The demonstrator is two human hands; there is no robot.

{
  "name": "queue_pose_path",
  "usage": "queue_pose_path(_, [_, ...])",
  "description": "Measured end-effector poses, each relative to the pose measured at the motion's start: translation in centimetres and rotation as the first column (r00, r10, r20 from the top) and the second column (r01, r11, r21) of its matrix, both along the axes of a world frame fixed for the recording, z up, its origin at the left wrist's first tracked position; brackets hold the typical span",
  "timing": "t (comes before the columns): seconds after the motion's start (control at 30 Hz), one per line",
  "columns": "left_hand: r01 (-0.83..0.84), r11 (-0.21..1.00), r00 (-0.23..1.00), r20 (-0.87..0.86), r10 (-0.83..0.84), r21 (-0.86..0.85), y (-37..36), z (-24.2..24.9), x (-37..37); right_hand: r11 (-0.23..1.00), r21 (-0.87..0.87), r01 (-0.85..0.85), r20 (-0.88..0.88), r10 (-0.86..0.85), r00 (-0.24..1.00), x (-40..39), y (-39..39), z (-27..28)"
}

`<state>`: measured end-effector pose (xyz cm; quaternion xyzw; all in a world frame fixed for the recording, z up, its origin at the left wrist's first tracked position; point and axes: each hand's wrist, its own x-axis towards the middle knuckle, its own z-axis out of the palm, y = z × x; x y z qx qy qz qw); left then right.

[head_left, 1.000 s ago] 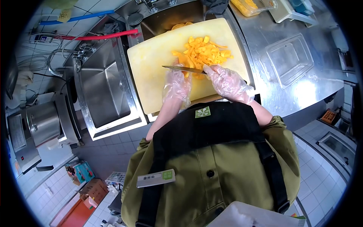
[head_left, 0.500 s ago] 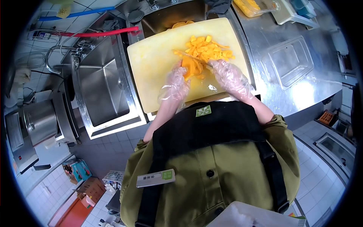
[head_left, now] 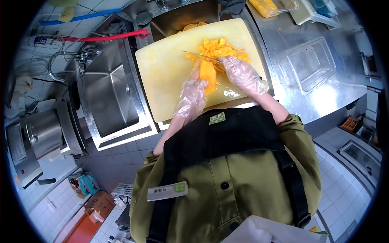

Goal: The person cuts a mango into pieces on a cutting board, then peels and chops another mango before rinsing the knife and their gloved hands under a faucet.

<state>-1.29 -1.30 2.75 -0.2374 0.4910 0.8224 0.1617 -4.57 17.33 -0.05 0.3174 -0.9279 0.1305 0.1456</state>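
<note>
My left hand, in a clear plastic glove, is closed on a piece of orange fruit flesh, which looks like mango. My right hand, gloved the same way, grips a knife whose thin blade points left, above the fruit piece. The knife's handle is hidden in my fist. Just beyond the blade lies a heap of cut orange chunks on the large pale cutting board. A wet, shiny patch shows on the board near its front edge.
The board lies over a sink with fruit skins in it. A steel basin is at left. On the steel counter at right sit a clear plastic container and a tub of orange fruit. A red hose runs at upper left.
My left hand has turned the fruit piece, which now lies lengthwise toward me. The knife has lifted and shifted slightly up and left from the fruit.
</note>
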Motion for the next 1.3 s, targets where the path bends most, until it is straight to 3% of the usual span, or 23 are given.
queue_pose_path(0.03, [-0.009,1.0,1.0,-0.008,0.009,0.004,0.2,0.3,0.0,0.997,-0.072,-0.005,0.034,0.008,0.999,0.1,0.4,0.1])
queue_pose_path(0.13, [-0.028,0.999,1.0,0.008,0.028,-0.029,0.4,-0.2,0.2,1.0,-0.023,0.006,0.001,-0.006,1.0,1.5,0.6,1.9])
queue_pose_path(0.2, [-0.003,0.991,0.998,0.068,0.012,-0.132,-0.5,-1.1,0.4,0.996,0.073,-0.046,0.029,0.044,0.999,2.4,0.1,3.0])
queue_pose_path(0.33, [0.058,0.993,0.998,-0.018,-0.06,-0.105,-0.1,-0.2,0.7,0.972,0.212,-0.1,0.05,0.092,0.995,2.9,-0.3,3.4])
queue_pose_path(0.37, [0.091,0.984,0.996,-0.005,-0.093,-0.156,-0.1,-0.4,0.9,0.961,0.255,-0.104,-0.051,0.121,0.991,2.8,-0.3,3.1])
queue_pose_path(0.4, [0.127,0.97,0.992,0.011,-0.128,-0.207,-0.2,-0.7,1.1,0.967,0.239,-0.086,-0.019,0.094,0.995,2.7,-0.7,3.1])
queue_pose_path(0.5, [0.035,0.957,0.993,-0.099,-0.066,-0.287,0.3,-1.2,1.6,0.976,0.215,-0.023,0.034,0.016,0.999,2.5,-2.0,3.1])
queue_pose_path(0.57, [0.132,0.777,0.917,-0.221,-0.331,-0.616,0.0,-0.8,2.0,0.974,0.224,0.016,0.013,-0.019,1.0,2.0,-2.5,1.4])
queue_pose_path(0.6, [0.139,0.641,0.851,-0.24,-0.468,-0.755,-0.1,-0.6,2.0,0.989,0.144,0.036,0.026,-0.04,0.999,1.4,-2.2,0.4])
queue_pose_path(0.67, [0.096,0.885,0.946,-0.235,-0.223,-0.455,-0.4,-2.0,1.4,0.997,-0.025,0.075,0.058,-0.073,0.996,0.2,-1.5,-1.7])
queue_pose_path(0.7, [0.035,0.96,0.976,-0.197,-0.093,-0.278,-0.3,-2.5,0.8,0.988,-0.09,0.124,0.265,-0.096,0.959,0.2,-1.6,-1.1])
queue_pose_path(0.73, [-0.038,0.995,0.991,-0.13,0.025,-0.095,-0.3,-2.9,0.7,0.998,-0.027,0.06,0.183,-0.054,0.982,0.8,-1.5,-0.5])
queue_pose_path(0.8, [-0.231,0.973,0.971,0.064,0.23,0.017,-0.1,-2.3,0.3,0.992,0.116,-0.048,0.02,0.046,0.999,2.1,-1.0,1.7])
queue_pose_path(0.83, [-0.331,0.942,0.934,0.166,0.318,0.056,0.1,-1.3,0.0,0.998,-0.057,-0.032,0.221,0.043,0.974,2.4,-1.5,2.8])
queue_pose_path(0.87, [-0.01,0.927,0.995,0.087,0.046,-0.374,0.1,0.2,0.0,0.998,-0.004,-0.057,0.094,0.058,0.994,3.0,-1.6,2.2])
queue_pose_path(0.9, [0.258,0.631,0.962,0.136,-0.236,-0.731,-0.1,2.0,0.2,0.996,0.053,-0.077,-0.034,0.079,0.996,3.6,-1.6,0.9])
queue_pose_path(0.93, [0.394,0.146,0.846,0.296,-0.444,-0.907,-0.2,2.9,0.3,0.989,0.114,-0.089,-0.158,0.107,0.982,4.1,-1.8,1.0])
queue_pose_path(1.03, [0.308,0.196,0.873,0.195,-0.447,-0.931,-0.3,2.0,0.8,0.991,0.132,-0.005,0.107,-0.009,0.994,5.4,-2.8,2.7])
queue_pose_path(1.07, [0.347,0.257,0.864,0.201,-0.461,-0.902,-0.3,2.1,0.8,0.991,0.132,0.012,0.193,-0.037,0.98,5.4,-2.9,2.9])
queue_pose_path(1.13, [0.421,0.369,0.846,0.212,-0.489,-0.828,-0.4,2.7,1.0,0.998,0.046,0.053,0.174,-0.06,0.983,5.3,-2.9,1.9])
queue_pose_path(1.23, [0.249,0.738,0.897,-0.139,-0.42,-0.627,-0.1,0.2,2.1,0.977,-0.133,0.168,0.276,-0.126,0.953,3.6,-2.3,-0.8])
queue_pose_path(1.27, [0.151,0.959,0.98,-0.088,-0.176,-0.239,-0.2,-0.6,2.0,0.956,-0.197,0.22,0.337,-0.145,0.93,3.3,-2.1,-1.7])
queue_pose_path(1.3, [-0.05,0.984,0.997,0.069,0.039,0.172,-0.3,-1.6,1.5,0.936,-0.223,0.273,0.41,-0.164,0.897,3.2,-2.3,-1.3])
